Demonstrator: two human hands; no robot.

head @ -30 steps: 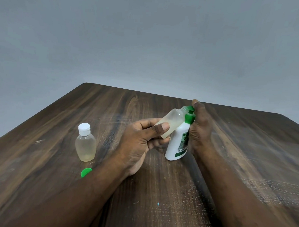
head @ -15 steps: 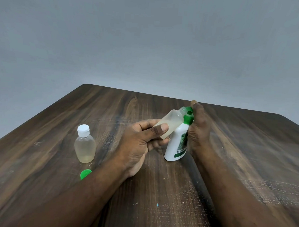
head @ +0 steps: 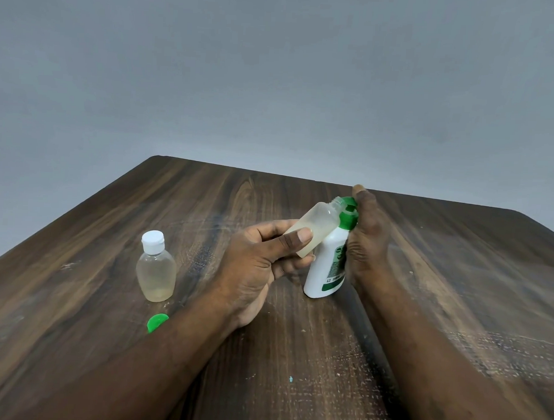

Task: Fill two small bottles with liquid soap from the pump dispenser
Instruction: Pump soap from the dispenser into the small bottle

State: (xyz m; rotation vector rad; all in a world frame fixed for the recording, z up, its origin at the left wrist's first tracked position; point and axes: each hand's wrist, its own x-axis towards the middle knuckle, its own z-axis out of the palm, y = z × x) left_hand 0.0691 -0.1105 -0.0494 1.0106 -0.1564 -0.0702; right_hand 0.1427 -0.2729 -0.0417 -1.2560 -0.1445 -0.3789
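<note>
Mouth-to-spout alignment is what the coming press depends on. Left hand [head: 254, 266] clamps the lower half of a small translucent uncapped plastic bottle [head: 316, 227], with the thumb across the front and fingers curled behind. The bottle's long axis tilts up and to the right, its open neck just beside the green pump head of the white plastic dispenser [head: 327, 269], which stands on the dark wooden table [head: 457, 265]. Pale liquid sits in the bottle's low end.

Right hand [head: 366, 239] lies against the dispenser's right side, one digit above the pump head. Whether the others wrap the body I cannot tell.

Judgement: second fill in progress. A clear white-capped bottle [head: 155, 268] holding liquid stands well to the left, with a loose green cap [head: 157, 322] near it.
</note>
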